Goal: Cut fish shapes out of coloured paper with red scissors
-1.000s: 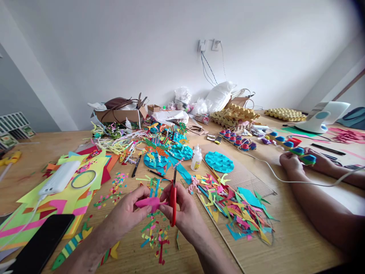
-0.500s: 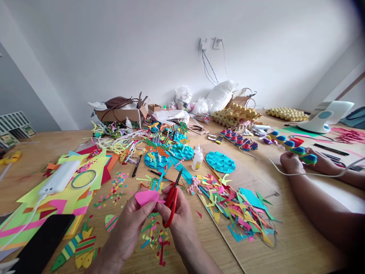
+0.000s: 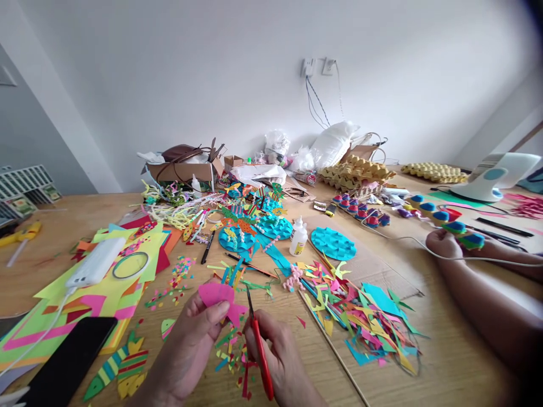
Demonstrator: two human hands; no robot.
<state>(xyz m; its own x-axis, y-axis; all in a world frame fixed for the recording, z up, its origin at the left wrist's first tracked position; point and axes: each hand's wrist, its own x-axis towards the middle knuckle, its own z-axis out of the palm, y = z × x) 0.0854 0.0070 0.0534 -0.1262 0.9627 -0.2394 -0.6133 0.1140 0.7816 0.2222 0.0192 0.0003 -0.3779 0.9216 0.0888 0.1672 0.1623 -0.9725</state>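
Table [image 3: 428, 376], bag [image 3: 180, 152] in box [image 3: 180, 172], left grip [image 3: 190, 339] pinching pink paper [image 3: 215, 294], right grip [image 3: 280, 347] clamping scissors [image 3: 260, 347]

Pink fish-shaped paper [image 3: 217, 297], red-handled scissors [image 3: 259, 343] just beside

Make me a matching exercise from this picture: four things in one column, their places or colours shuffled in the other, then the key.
Things
1. Scissors
2. Pink paper
3. Phone
4. Power bank

Places and colours
A. White, on yellow paper
B. Held in the right hand
C. Black, at the lower left of the view
D. Held in the left hand

Right pairs: 1-B, 2-D, 3-C, 4-A
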